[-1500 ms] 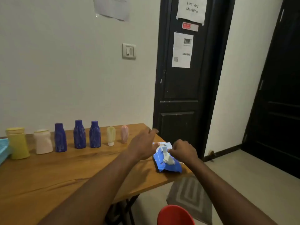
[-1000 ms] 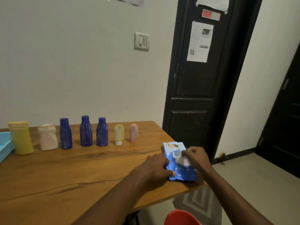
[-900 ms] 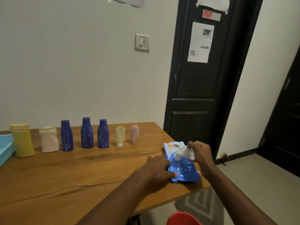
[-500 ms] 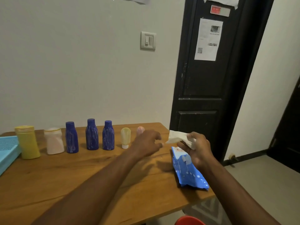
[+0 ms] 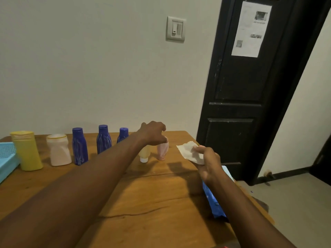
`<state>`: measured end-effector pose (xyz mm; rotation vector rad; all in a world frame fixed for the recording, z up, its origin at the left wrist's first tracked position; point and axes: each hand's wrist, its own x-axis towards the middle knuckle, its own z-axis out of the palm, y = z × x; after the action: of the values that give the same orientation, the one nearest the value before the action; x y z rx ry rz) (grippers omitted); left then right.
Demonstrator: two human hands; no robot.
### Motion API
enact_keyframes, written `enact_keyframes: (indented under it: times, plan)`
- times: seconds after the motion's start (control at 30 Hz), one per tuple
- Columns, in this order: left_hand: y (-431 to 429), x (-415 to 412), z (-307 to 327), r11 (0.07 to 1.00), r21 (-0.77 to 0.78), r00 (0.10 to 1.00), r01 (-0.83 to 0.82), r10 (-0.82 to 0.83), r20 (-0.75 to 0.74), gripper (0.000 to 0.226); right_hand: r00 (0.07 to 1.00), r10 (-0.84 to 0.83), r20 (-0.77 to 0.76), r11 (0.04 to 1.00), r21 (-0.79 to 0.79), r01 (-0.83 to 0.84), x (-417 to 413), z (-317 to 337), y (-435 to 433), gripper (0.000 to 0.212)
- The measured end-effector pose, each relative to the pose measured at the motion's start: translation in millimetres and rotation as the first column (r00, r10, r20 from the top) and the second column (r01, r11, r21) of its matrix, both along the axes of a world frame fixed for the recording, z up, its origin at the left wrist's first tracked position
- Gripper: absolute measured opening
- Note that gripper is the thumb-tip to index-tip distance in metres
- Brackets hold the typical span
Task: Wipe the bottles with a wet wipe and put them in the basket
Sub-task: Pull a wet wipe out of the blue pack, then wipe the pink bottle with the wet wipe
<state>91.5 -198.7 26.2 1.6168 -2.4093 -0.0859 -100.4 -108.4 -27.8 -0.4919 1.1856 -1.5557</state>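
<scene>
Left hand [image 5: 154,133] arches over the pink tube [image 5: 163,151], fingers curled down at its top; cannot tell if they grip. Right hand [image 5: 206,161] pinches the wet wipe [image 5: 188,153], at the tube's 3 o'clock. Basket [image 5: 7,158] sits well apart at 9 o'clock.

Risks:
- The tube stands on a narrow end, with the yellow tube [image 5: 145,153] just beside it, so a loose grab could topple both.
- The wipes pack [image 5: 215,199] lies by the table [image 5: 152,194] edge under the right forearm, so a sweep may push it off.

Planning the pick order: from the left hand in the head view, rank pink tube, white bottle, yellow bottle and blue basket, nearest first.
1. pink tube, at the fingertips of the left hand.
2. white bottle, further left in the row.
3. yellow bottle, at the row's left end.
4. blue basket, far left, beyond the row.
</scene>
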Motion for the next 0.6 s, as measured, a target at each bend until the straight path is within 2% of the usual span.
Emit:
enact_keyframes:
  times: [0.13,0.37,0.47,0.6]
  plan:
    - [-15,-6,-10,0.999,-0.02,0.997,-0.041,0.042,0.066,0.05,0.999,-0.014,-0.037,1.0,0.021,0.014,8,-5,-15,0.026]
    - [-16,-8,-21,0.996,-0.085,0.999,-0.015,0.018,0.03,0.022,0.994,-0.005,-0.11,0.998,0.062,0.012,12,-16,-19,0.031]
    - [-6,-4,-17,0.997,-0.078,0.998,0.002,-0.006,-0.058,0.021,0.989,-0.016,-0.144,0.999,0.035,0.022,13,-13,-11,0.039]
    - [23,9,1,0.997,-0.027,0.948,0.074,-0.078,-0.309,0.027,0.975,-0.044,-0.217,0.998,-0.048,0.034,12,-5,8,0.039]
